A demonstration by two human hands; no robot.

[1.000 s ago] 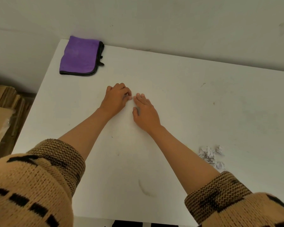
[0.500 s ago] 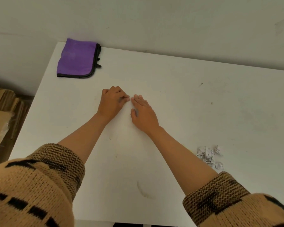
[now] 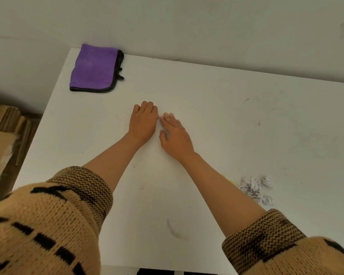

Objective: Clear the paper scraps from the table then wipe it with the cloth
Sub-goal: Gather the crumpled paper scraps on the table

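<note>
Nearest, the small crumpled white paper scraps (image 3: 255, 189) lie heaped at the white table (image 3: 246, 120)'s right; featherlight, best pinched or swept. Mid-table, the left hand (image 3: 143, 122) rests curled, the right hand (image 3: 175, 135) flat, both empty. Farthest, the folded purple black-edged cloth (image 3: 94, 68): soft, grabbable anywhere.

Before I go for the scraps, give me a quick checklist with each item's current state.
1. Left hand free: ok, knuckles curled, nothing seen in it.
2. Right hand free: ok, flat on the table.
3. Paper scraps still on table: not ok, heaped beside the right forearm.
4. Scraps within reach: ok, likely.
5. Purple cloth ready: ok, folded at far left corner.
6. Place to drop scraps: cannot tell.
</note>
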